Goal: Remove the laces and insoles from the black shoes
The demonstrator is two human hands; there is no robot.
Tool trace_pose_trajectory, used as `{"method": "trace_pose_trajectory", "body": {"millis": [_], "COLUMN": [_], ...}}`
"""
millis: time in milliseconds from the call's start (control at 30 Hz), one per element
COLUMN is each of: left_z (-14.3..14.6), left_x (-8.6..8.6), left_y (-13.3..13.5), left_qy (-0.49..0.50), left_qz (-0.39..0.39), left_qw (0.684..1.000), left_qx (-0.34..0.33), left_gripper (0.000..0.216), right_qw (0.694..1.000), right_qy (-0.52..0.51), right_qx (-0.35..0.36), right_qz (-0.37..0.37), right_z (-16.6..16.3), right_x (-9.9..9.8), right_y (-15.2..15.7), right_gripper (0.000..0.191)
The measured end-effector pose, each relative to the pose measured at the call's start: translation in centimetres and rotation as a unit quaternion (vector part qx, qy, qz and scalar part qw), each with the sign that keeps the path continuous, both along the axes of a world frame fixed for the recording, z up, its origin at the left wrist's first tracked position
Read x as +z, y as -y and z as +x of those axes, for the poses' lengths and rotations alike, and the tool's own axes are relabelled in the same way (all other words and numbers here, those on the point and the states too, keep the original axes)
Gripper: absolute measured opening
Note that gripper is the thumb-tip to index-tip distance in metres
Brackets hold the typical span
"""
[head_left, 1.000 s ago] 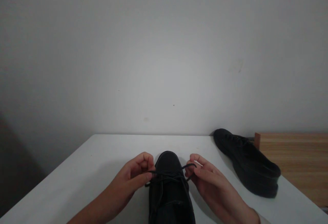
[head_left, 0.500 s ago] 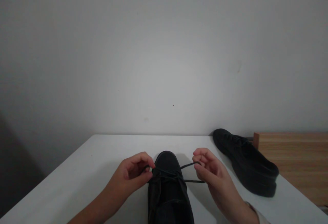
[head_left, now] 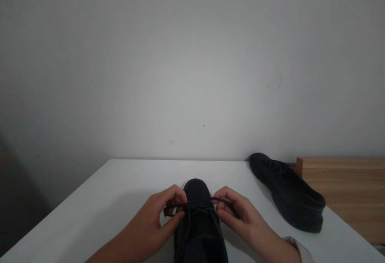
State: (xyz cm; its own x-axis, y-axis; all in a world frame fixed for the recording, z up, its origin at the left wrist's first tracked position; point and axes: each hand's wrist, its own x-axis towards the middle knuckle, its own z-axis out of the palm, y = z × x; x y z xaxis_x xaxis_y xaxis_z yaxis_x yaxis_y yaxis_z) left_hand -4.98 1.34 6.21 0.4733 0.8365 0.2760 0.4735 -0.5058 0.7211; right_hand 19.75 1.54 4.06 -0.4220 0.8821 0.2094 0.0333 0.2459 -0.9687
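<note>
A black lace-up leather shoe sits on the white surface directly before the person, its long axis running straight away from the camera, rounded toe toward the wall and heel cut off at the bottom edge. The left hand and right hand flank its upper, each pinched on a strand of the thin black lace; a second black shoe lies well apart to the right, toe angled up-left, beside a light wooden block.

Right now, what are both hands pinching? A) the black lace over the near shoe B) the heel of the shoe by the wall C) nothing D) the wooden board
A: the left hand and right hand each pinch the lace above the near shoe.
</note>
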Motion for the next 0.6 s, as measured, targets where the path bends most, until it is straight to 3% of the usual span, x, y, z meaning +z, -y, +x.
{"method": "trace_pose_trajectory", "body": {"millis": [100, 333, 467, 600], "left_z": [-0.1, 0.0, 0.0, -0.2], "left_x": [0.2, -0.8, -0.9, -0.5], "left_y": [0.2, -0.4, -0.4, -0.1], "left_qy": [0.004, 0.142, 0.125, 0.047], "left_qz": [-0.018, -0.143, -0.133, -0.084], "left_qw": [1.000, 0.978, 0.981, 0.995], "left_qx": [-0.009, -0.060, -0.059, -0.037], "left_gripper": [0.002, 0.007, 0.008, 0.007], "right_qw": [0.997, 0.984, 0.969, 0.951], "right_qy": [-0.063, -0.168, -0.225, -0.281], "right_qx": [0.010, -0.031, -0.053, -0.073], "right_qz": [-0.030, -0.058, -0.089, -0.102], "right_z": [-0.1, 0.1, -0.1, -0.1], "right_x": [-0.4, -0.9, -0.6, -0.3], "right_y": [-0.2, -0.4, -0.2, -0.1], "right_gripper": [0.038, 0.028, 0.028, 0.029]}}
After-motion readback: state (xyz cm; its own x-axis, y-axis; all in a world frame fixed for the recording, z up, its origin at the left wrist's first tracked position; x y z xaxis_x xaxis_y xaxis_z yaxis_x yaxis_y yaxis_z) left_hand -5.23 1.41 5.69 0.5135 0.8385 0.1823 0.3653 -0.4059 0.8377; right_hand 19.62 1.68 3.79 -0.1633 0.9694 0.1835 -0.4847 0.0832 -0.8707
